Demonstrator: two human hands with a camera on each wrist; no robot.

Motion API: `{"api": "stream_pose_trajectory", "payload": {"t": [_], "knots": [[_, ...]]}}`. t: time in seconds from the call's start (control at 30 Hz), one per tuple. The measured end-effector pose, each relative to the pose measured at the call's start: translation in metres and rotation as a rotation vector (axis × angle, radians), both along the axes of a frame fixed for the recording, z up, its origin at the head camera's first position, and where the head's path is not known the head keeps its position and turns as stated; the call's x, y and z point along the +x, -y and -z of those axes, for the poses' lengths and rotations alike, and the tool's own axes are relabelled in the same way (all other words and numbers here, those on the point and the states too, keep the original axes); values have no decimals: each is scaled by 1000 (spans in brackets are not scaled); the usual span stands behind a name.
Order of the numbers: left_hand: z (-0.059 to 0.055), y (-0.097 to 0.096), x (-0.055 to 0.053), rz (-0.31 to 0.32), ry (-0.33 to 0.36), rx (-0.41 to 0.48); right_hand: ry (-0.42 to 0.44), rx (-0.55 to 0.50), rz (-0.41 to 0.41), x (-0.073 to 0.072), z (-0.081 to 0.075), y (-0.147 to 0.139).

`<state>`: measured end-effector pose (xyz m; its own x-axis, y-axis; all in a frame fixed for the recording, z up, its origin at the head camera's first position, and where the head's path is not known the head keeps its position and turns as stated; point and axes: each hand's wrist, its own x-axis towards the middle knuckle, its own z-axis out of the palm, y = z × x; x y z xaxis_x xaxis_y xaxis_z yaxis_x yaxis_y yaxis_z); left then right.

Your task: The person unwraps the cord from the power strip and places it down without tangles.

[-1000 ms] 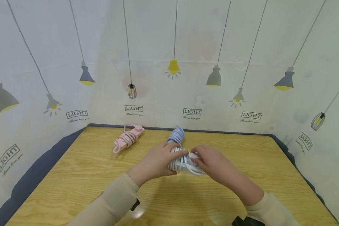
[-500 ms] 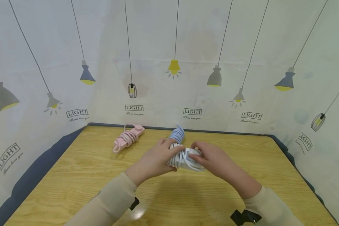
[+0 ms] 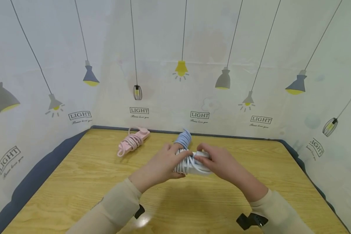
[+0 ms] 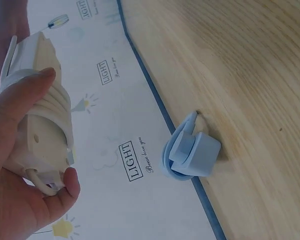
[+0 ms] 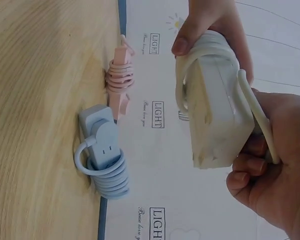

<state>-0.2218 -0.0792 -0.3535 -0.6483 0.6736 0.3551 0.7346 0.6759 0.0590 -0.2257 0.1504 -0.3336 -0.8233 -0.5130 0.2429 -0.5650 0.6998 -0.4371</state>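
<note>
A white power strip (image 3: 197, 169), wrapped in its own white cord (image 3: 181, 166), is held up off the table between both hands. My left hand (image 3: 163, 162) grips it around the coiled cord, thumb across the windings, as the left wrist view also shows. At the other end my right hand (image 3: 223, 160) pinches the white plug (image 3: 203, 154) between thumb and fingers. A cord loop runs toward that hand in the right wrist view. Just behind lies a light blue power strip (image 5: 101, 137) with its cord coiled around it, partly hidden by the left hand in the head view.
A pink power strip (image 3: 133, 142) with a wound cord lies at the back left of the wooden table (image 3: 105, 182). A pale curtain (image 3: 163, 48) printed with lamps stands along the back and sides. Dark blue edging (image 3: 240, 136) follows the table's back edge.
Both hands and the white power strip have shifted slightly up in the head view. The right fingers have moved a little on the plug. The blue and pink strips stay in place.
</note>
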Motion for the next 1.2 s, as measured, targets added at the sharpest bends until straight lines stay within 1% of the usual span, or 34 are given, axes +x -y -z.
{"api": "stream_pose_trajectory", "payload": {"t": [0.1, 0.2, 0.3, 0.37, 0.47, 0.53, 0.6, 0.7, 0.83, 1.07, 1.2], "knots": [[-1, -1, 1, 0, -10, 13, -19, -13, 0, 0, 0, 0], [-2, -2, 0, 11, -45, 36, -20, -43, 2, 0, 3, -1], [-4, -2, -2, 20, -63, 67, -27, -72, -2, -1, 3, -3], [-4, -3, -2, 15, -57, 85, -35, -77, 1, 0, 2, -3], [-5, -4, 0, -16, -26, 107, -52, -73, 7, 0, 1, -2], [-6, -6, 2, -42, -11, 108, -61, -62, 11, 1, 0, -1], [-7, -7, 4, -59, -11, 96, -78, -49, 4, 1, -1, -1], [-9, -10, 5, -65, -13, 82, -123, -16, -13, 1, -3, -2], [-11, -11, 6, -50, -24, 90, -168, -2, -39, 2, -7, -4], [-12, -10, 5, -13, -55, 128, -98, -46, -34, 5, -10, -8], [-14, -11, 5, -12, -55, 119, -103, -46, -23, 6, -11, -8]]}}
